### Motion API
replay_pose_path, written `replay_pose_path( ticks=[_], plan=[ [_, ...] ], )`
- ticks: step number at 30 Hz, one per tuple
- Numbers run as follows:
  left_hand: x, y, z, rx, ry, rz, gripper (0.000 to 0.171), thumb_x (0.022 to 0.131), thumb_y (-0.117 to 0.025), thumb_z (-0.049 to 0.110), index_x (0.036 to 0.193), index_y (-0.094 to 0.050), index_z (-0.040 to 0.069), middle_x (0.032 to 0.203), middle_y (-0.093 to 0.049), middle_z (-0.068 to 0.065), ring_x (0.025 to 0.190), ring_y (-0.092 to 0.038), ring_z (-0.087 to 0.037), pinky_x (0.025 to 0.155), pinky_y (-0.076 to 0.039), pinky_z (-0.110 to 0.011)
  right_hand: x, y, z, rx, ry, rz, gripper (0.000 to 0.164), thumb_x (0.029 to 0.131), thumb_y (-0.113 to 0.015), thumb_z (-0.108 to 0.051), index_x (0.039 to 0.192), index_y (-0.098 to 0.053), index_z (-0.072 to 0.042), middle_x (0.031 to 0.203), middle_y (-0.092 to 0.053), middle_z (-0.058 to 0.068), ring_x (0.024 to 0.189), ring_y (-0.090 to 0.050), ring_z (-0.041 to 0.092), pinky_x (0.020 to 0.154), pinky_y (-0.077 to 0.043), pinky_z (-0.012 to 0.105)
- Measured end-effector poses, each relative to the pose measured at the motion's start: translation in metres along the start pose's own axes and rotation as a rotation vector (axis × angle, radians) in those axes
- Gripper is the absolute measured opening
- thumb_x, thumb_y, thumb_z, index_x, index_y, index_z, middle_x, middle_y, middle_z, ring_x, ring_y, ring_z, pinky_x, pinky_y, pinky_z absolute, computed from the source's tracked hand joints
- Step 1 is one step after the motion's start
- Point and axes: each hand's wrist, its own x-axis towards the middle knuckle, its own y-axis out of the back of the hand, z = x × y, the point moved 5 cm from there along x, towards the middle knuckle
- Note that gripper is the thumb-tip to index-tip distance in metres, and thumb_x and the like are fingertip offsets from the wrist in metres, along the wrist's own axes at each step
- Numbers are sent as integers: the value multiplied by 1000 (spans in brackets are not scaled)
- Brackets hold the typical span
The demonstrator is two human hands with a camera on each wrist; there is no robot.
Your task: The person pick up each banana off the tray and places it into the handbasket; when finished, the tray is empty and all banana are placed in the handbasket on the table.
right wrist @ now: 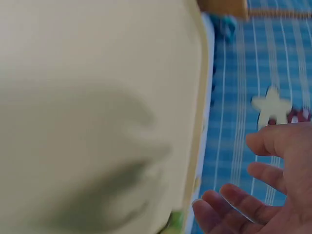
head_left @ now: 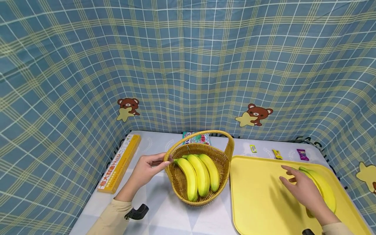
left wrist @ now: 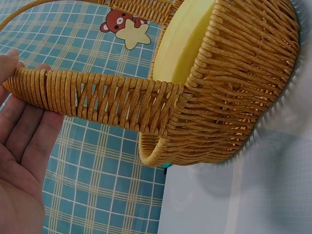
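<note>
My left hand (head_left: 147,169) grips one side of the handle of a brown wicker basket (head_left: 202,203). In the left wrist view the thumb and fingers wrap the woven handle (left wrist: 112,97). Inside the basket lie three yellow bananas (head_left: 200,176), side by side. Over the yellow tray (head_left: 255,195), my right hand (head_left: 308,194) hovers with fingers apart and slightly bent, holding nothing. Bananas (head_left: 326,187) lie on the tray's right part, just beyond that hand and partly hidden by it. The right wrist view shows the same hand (right wrist: 287,185) with its shadow on the tray.
A yellow pasta box (head_left: 118,164) lies along the left table edge. Behind the basket is a colourful packet (head_left: 199,139). Small wrapped sweets, among them a purple one (head_left: 302,154), lie behind the tray. A plaid curtain (head_left: 202,65) encloses the table's back and sides.
</note>
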Motion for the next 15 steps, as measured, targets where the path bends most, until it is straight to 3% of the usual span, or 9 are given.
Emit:
replay_pose_path(
  ticks=[4, 9, 15],
  plan=[
    [0, 0, 0, 0, 2, -2, 28, 98, -71, 13, 125, -73, 4, 110, -76, -5, 101, -73, -16, 85, -61, -32, 3, 9, 32, -22, -53, -32, 66, 105, -56, -43, 146, -45, 8, 127, -55, 40, 102, -64, 49, 73, -55, 57],
    [0, -1, -1, -9, 7, 2, 27, 97, -71, 12, 123, -74, 6, 109, -77, -6, 101, -73, -16, 85, -61, -32, 2, 15, 62, -61, -111, -43, 65, 103, -61, -35, 144, -43, 12, 121, -57, 41, 101, -62, 53, 72, -54, 56],
    [0, -1, -1, -17, -5, 2, 26, 97, -71, 10, 123, -74, 5, 109, -77, -6, 101, -73, -16, 84, -62, -32, -2, 19, 84, -118, -155, -4, 63, 95, -69, -24, 139, -44, 14, 115, -55, 42, 99, -55, 55, 76, -49, 63]
  ],
)
